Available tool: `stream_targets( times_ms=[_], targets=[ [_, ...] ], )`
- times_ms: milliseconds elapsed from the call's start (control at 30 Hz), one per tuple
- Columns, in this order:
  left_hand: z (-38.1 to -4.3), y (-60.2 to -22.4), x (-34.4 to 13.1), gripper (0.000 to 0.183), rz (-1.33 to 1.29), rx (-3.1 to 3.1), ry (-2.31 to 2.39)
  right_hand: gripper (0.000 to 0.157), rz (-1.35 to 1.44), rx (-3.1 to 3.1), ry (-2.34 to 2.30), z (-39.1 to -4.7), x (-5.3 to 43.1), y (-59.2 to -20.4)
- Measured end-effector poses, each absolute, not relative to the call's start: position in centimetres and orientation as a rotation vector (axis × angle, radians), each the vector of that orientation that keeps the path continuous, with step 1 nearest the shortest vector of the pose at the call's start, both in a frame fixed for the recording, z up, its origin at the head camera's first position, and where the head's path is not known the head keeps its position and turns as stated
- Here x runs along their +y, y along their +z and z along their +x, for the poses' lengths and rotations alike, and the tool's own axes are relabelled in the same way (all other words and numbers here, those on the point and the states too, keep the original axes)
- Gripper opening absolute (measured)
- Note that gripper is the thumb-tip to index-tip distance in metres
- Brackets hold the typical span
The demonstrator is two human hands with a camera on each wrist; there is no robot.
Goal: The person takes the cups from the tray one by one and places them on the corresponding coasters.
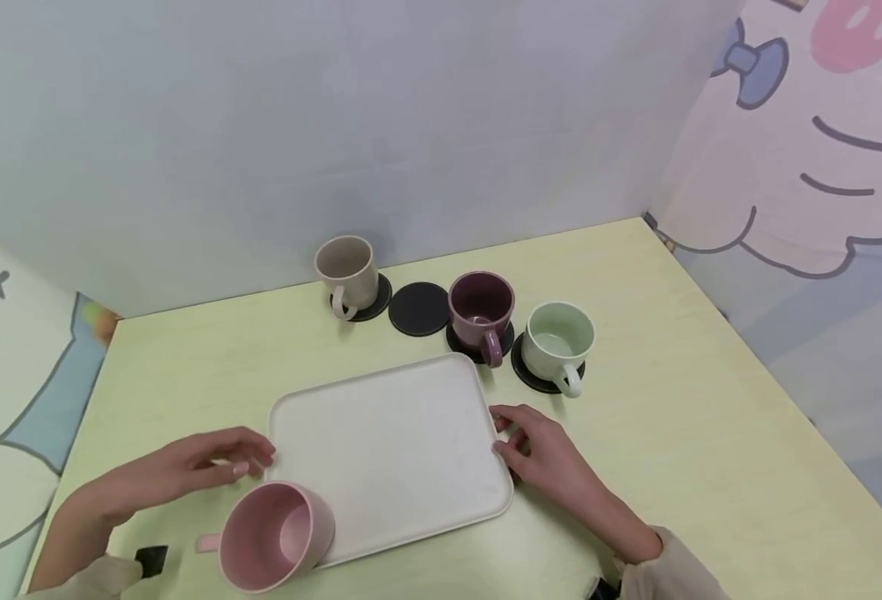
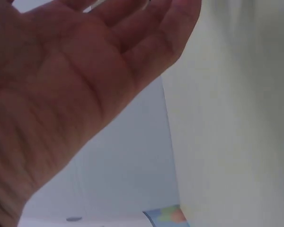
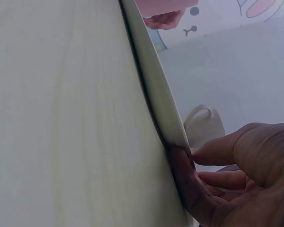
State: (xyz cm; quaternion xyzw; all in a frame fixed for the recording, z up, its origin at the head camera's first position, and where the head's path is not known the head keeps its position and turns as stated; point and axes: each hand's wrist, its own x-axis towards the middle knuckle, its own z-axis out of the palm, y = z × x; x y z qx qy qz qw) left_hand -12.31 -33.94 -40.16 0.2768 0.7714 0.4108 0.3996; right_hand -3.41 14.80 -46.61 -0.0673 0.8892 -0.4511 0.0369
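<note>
A white rectangular tray (image 1: 392, 450) lies on the table. My right hand (image 1: 549, 454) pinches its right rim; in the right wrist view the thumb (image 3: 215, 153) lies over the edge and a finger curls beneath. At the tray's left edge is my left hand (image 1: 186, 471), fingers loosely bent, gripping nothing; whether its fingertips touch the rim I cannot tell. The left wrist view shows its palm (image 2: 71, 71). A pink mug (image 1: 276, 537), handle pointing left, covers the tray's near left corner, close to the left hand.
Behind the tray, a beige mug (image 1: 347, 271), a purple mug (image 1: 481, 312) and a pale green mug (image 1: 557, 342) stand on black coasters. A bare black coaster (image 1: 419, 309) lies between the beige and purple mugs. A grey wall (image 1: 381, 125) rises along the table's back edge.
</note>
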Motion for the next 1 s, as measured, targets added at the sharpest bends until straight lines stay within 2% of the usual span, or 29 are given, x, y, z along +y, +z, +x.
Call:
stream_targets(
  times_ms=[200,433,700,800,1000],
  targets=[
    [-9.7,-41.7,-35.1,0.039,0.770,1.848,1.122,0.042,-0.195,2.728,-1.385,-3.2,15.0,-46.7],
    [-8.0,-41.8,-35.9,0.039,0.617,1.762,1.152,0.042,-0.203,2.721,-1.403,-3.2,14.9,-46.8],
    [-7.1,-44.1,-36.8,0.048,1.072,1.610,1.366,0.042,-0.197,2.723,-1.386,-3.2,14.8,-46.8],
    [-6.8,-44.5,-36.7,0.045,1.137,1.584,1.393,0.042,-0.192,2.723,-1.385,-3.2,14.8,-46.8],
    [-6.3,-44.3,-36.5,0.048,1.050,1.595,1.394,0.042,-0.189,2.720,-1.383,-3.2,14.8,-46.8]
  ],
)
